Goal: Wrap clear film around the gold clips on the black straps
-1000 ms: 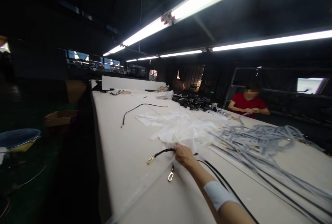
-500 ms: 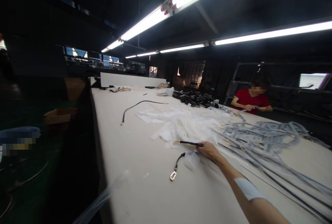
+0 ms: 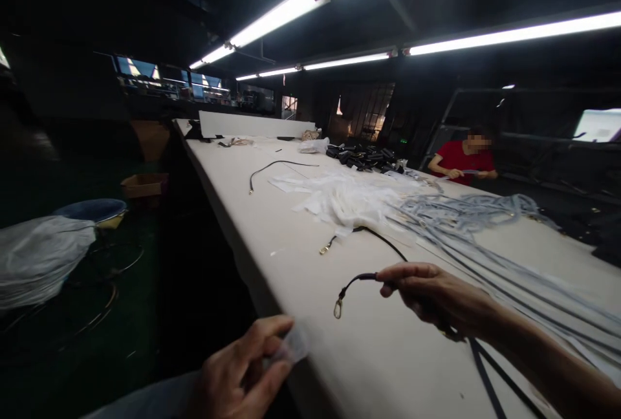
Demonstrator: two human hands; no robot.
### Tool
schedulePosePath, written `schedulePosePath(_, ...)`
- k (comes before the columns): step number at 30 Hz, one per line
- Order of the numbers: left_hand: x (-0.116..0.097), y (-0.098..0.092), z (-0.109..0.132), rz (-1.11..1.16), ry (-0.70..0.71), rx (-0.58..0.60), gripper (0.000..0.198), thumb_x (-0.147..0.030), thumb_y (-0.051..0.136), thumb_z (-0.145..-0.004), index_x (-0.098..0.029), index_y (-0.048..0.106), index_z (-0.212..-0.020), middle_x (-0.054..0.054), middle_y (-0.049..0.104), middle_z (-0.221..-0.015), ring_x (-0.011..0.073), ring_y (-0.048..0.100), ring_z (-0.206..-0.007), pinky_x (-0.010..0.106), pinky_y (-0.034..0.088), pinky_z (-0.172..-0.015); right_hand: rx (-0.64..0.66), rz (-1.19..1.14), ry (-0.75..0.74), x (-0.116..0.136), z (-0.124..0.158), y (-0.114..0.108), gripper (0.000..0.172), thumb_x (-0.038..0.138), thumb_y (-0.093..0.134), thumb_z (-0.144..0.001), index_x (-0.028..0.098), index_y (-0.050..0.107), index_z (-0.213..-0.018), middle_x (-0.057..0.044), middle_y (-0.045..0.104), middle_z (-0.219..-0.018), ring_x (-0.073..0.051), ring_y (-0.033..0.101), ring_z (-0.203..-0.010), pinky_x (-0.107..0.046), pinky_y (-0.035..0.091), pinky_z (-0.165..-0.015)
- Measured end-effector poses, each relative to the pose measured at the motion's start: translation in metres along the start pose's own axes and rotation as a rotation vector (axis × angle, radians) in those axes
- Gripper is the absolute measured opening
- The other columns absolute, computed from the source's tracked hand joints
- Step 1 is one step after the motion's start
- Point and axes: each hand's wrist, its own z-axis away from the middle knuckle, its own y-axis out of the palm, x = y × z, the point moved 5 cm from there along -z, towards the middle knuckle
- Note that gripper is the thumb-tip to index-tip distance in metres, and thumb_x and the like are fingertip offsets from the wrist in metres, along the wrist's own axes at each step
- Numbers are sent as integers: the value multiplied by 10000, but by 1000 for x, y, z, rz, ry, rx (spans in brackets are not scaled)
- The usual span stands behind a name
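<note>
My right hand (image 3: 436, 296) pinches a thin black strap (image 3: 361, 277) near its end, lifted a little over the long pale table (image 3: 272, 225). A gold clasp (image 3: 337, 308) dangles from that end. The strap runs back under my wrist toward the table's near edge. A second black strap (image 3: 378, 238) with a gold clasp (image 3: 325, 249) lies on the table just beyond. My left hand (image 3: 242, 374) is low at the table's near edge, fingers closed on a clear plastic sleeve (image 3: 291, 348).
A heap of white plastic sleeves (image 3: 349, 199) and a bundle of grey straps (image 3: 466, 212) cover the table's middle and right. A lone black strap (image 3: 276, 165) lies farther back. Black straps (image 3: 363, 155) are piled near a person in red (image 3: 460, 157). A plastic-covered stool (image 3: 43, 257) stands left.
My right hand has pulled the black strap back toward me and raised it. My left hand has come into view holding a clear plastic sleeve. The camera has tilted down and left.
</note>
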Motion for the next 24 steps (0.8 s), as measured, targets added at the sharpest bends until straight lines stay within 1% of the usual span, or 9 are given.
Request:
schedulePosePath(1,-16,10,0,6,68,32,312,-416,690,-807,-460,664,-1115,-65,713,-750,152,606,-573,248,533,-653,17,-14,18,-2,20,13,360,400,758,-733,185,750,-1021,-60,679,-930,-29,375,-504,-160,280,-443)
schedulePosePath(3,-49,32,0,25,199,76,390,-333,699,-796,-470,648,-1157,-48,703,-732,186,623,-681,287,525,-767,36,-9,46,-7,53,37,386,407,788,-713,195,754,-1033,-40,663,-917,-26,334,-513,-165,261,-455)
schedulePosePath(5,-73,52,1,68,231,138,492,-243,720,-754,-465,637,-1185,-29,703,-779,223,632,-844,329,494,-870,30,29,25,-10,80,55,476,453,813,-680,226,739,-1091,-41,666,-993,-53,407,-568,-180,302,-487)
schedulePosePath(7,-86,70,6,129,180,245,552,-193,729,-718,-446,628,-1197,-21,695,-836,235,623,-920,348,464,-918,17,86,-48,-11,99,68,541,471,833,-645,247,725,-1126,-43,671,-1057,-121,525,-712,-212,396,-579)
schedulePosePath(10,-90,92,18,224,95,371,496,-203,712,-722,-376,623,-1178,-24,657,-822,203,614,-851,332,445,-896,-68,179,-157,-12,119,76,357,440,804,-689,204,770,-954,-39,686,-912,-190,579,-832,-264,447,-714)
schedulePosePath(14,-81,123,33,483,-61,493,342,-199,702,-706,-259,579,-1019,-53,547,-700,129,500,-645,233,402,-620,-276,353,-216,-16,136,72,202,376,724,-767,180,749,-727,-13,655,-740,-160,573,-721,-252,425,-673)
schedulePosePath(17,-78,142,42,691,-152,567,328,-192,774,-651,-221,537,-877,-65,494,-693,102,433,-628,207,340,-571,-370,437,-215,-15,142,68,163,344,742,-740,188,737,-697,-1,655,-713,-157,583,-706,-246,416,-655)
schedulePosePath(20,-86,150,47,770,-147,636,326,-355,807,-695,-183,543,-777,-41,519,-677,102,440,-624,218,346,-592,-426,458,-215,-10,146,63,202,359,728,-746,176,713,-663,-2,640,-692,-156,573,-690,-250,409,-644)
schedulePosePath(24,-89,146,49,786,-272,646,432,-568,682,-799,-165,560,-700,-31,523,-546,89,415,-509,222,322,-534,-385,481,-211,-9,148,58,229,420,741,-746,191,739,-738,-11,669,-775,-173,581,-744,-260,422,-683)
